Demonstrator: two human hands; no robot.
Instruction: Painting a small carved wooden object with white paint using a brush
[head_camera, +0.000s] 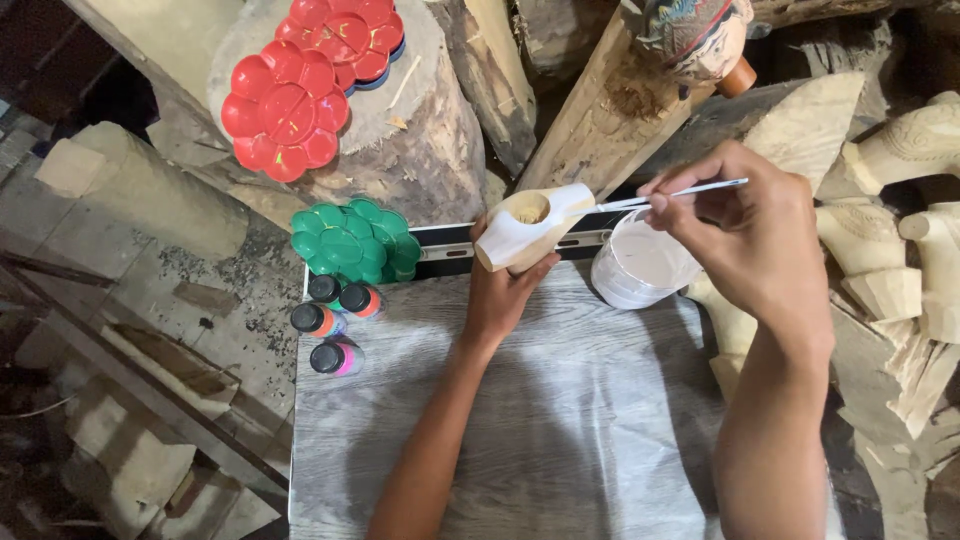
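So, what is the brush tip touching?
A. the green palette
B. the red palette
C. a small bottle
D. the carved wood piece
D: the right hand holds the brush, and its tip lies on the wood piece that the left hand holds.

A board lay flat as the surface (560, 420). Four small bottles (333, 322) stood close together at its far left corner. A flower-shaped paint tray (350, 240) sat just behind them, at the far edge. Two more paint trays (305, 85) lay on a tree stump (420, 150) behind that. A tub (640, 265) stood at the far right edge. The left hand (500, 295) held a wooden piece (525, 228) over the far edge. The right hand (750, 235) was above the tub with a brush (670, 194) that touched the piece. Carved wood pieces (900, 250) lay off the right side.
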